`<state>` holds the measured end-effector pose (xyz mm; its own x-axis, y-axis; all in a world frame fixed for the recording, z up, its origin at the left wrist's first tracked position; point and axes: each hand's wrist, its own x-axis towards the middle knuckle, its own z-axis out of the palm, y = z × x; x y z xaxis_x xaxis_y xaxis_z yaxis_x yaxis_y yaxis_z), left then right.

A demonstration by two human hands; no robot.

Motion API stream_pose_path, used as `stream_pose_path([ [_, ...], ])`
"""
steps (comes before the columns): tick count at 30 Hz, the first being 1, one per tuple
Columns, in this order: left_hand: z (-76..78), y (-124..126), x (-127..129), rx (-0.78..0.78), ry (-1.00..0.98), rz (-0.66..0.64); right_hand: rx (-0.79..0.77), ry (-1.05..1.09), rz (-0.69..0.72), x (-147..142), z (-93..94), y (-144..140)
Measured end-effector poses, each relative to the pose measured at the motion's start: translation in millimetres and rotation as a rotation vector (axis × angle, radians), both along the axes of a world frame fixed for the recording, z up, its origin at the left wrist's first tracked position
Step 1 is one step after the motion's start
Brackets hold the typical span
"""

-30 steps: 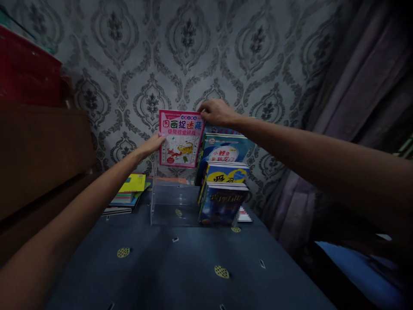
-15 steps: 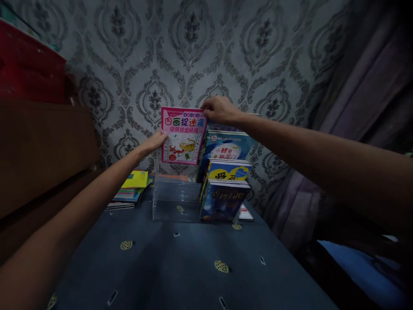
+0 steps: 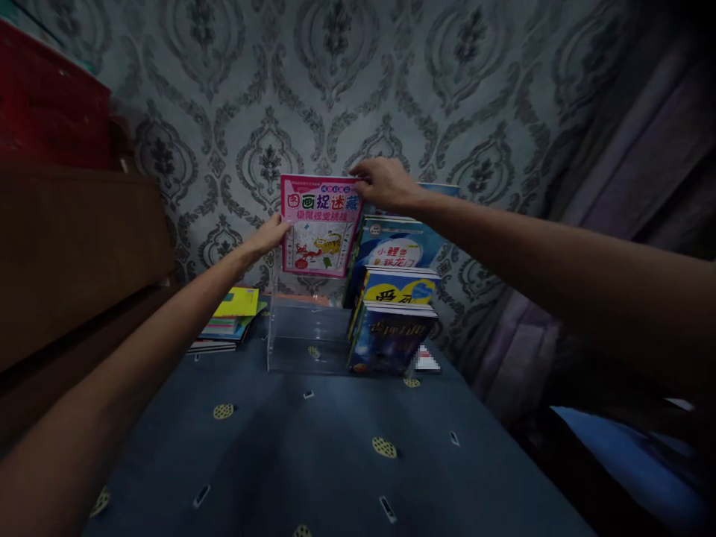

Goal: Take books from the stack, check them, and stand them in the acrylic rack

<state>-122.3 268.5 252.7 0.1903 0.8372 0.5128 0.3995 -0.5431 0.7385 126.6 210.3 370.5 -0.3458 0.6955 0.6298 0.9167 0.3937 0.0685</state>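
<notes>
**Pink book held upright at the back of the clear stand**

The pink book (image 3: 320, 226) stands upright at the far, top tier of the clear stand (image 3: 306, 339), close to the patterned wall (image 3: 335, 82). The right hand (image 3: 385, 183) pinches its top right corner; the left hand (image 3: 272, 233) presses flat fingers on its left edge. The step in hand looks like seating the book in the back tier. Next it probably needs lowering straight down until its bottom edge rests, then squaring.

Right of it, touching or just beside, sit the stepped books (image 3: 394, 298) filling the stand's right half. The stand's left half is open. A flat pile of books (image 3: 227, 321) lies left on the blue cloth (image 3: 313, 462).
</notes>
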Motion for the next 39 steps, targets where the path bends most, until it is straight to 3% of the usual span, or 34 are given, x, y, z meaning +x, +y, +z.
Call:
stream_pose_path([
  [7, 1.9, -7.4, -5.2, -0.041, -0.052, -0.020, 0.028, -0.012, -0.043, -13.3, -11.1, -27.6],
  [12, -10.5, -10.2, -34.1, -0.035, -0.071, -0.005, 0.053, -0.037, -0.045, -18.4, -15.5, -32.7],
  [15, -38.8, -15.5, -61.0, -0.055, 0.037, 0.116, 0.068, -0.045, -0.063, -20.7, -18.6, -33.7],
  [17, -66.7, -18.8, -75.8, -0.180, 0.399, 0.248, 0.076, -0.051, -0.062, -22.0, -20.4, -33.3],
  [22, -137.5, -28.3, -86.8, -0.375, 0.722, 0.396, 0.086, -0.095, -0.051, -24.5, -25.5, -30.8],
  [24, -154.4, -32.1, -84.9, -0.375, 0.805, 0.452, 0.110, -0.096, -0.027, -24.9, -29.5, -32.3],
  [27, -165.6, -38.8, -84.3, -0.322, 0.895, 0.484, 0.208, -0.076, 0.056, -26.6, -40.0, -44.6],
  [30, -168.3, -51.2, -90.6, -0.262, 0.957, 0.486, 0.316, -0.064, 0.204, -32.0, -59.4, -70.9],
  [32, -169.4, -65.0, -98.2, -0.221, 0.989, 0.475, 0.300, -0.078, 0.319, -37.3, -79.5, -91.7],
  [34, -170.4, -83.1, -107.1, -0.183, 1.016, 0.454, 0.177, -0.088, 0.412, -42.5, -106.3, -109.2],
  [36, -171.2, -104.0, -115.5, -0.153, 1.036, 0.430, -0.041, -0.082, 0.514, -46.2, -139.6, -120.6],
  [39, -173.3, -137.3, -123.9, -0.112, 1.057, 0.393, -0.229, -0.067, 0.754, -49.0, -195.6, -128.0],
])
